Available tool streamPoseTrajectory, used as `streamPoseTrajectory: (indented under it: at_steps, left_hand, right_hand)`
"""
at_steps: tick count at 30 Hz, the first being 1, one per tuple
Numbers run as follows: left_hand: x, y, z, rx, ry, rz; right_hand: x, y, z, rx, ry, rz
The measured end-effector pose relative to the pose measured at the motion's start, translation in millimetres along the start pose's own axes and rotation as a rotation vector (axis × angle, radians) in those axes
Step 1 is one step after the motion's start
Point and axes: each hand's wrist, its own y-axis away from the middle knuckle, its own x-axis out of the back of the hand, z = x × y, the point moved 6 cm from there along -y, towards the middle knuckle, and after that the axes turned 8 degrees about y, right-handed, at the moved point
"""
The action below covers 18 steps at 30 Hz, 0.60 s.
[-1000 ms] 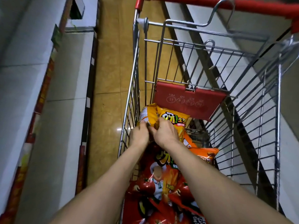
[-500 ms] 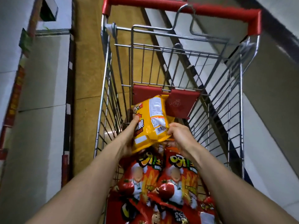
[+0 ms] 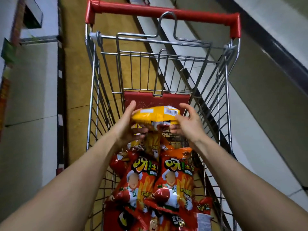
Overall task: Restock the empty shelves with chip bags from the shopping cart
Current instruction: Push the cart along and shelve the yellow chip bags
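Note:
I hold a yellow chip bag (image 3: 155,115) flat and level above the wire shopping cart (image 3: 95,90), its barcode side up. My left hand (image 3: 128,125) grips its left end, thumb on top and fingers underneath. My right hand (image 3: 186,124) grips its right end the same way. Below the bag, inside the cart, lie several red chip bags (image 3: 173,184) and an orange bag (image 3: 153,144) partly hidden by my hands.
The cart's red handle (image 3: 163,14) and red child-seat flap (image 3: 156,99) lie ahead. White empty shelves (image 3: 31,84) run along the left, more white shelving (image 3: 260,100) along the right. Tan tiled floor (image 3: 75,80) shows between the cart and the left shelves.
Both hands lifted the yellow bag out of the pile and turned it from upright to flat. The view tilted up, bringing the cart's handle fully into sight.

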Motion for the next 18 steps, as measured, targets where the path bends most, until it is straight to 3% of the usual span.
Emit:
streamPoseTrajectory:
  at_steps: [1,3,5,6,8,12,18]
  left_hand:
    - [-8.1,7.2,5.6,-0.020,-0.024,-0.077]
    - [-18.7,8.8,10.1,-0.023,-0.312,-0.150]
    - [-25.5,5.1,8.0,0.005,-0.668,-0.142]
    - [-29.5,5.6,10.3,-0.012,-0.719,-0.115]
    - [-28.0,-1.3,6.5,-0.017,-0.622,-0.089]
    - [-22.5,-6.7,-8.0,0.028,-0.331,-0.010]
    - [-34.3,-1.5,-16.5,0.123,-0.260,-0.034]
  right_hand:
    - [3.0,-2.9,-3.6,-0.032,-0.065,0.012]
    - [6.5,-7.2,-10.0,-0.105,-0.217,0.021]
    - [7.3,-11.7,-10.6,-0.178,-0.333,-0.010]
    - [7.4,-11.6,-11.0,-0.212,-0.374,-0.027]
    - [11.9,-11.8,-9.3,-0.238,-0.355,-0.038]
    - [25.6,-8.1,-7.9,-0.111,0.165,-0.056]
    - [33.5,-9.6,2.9,-0.120,0.033,0.104]
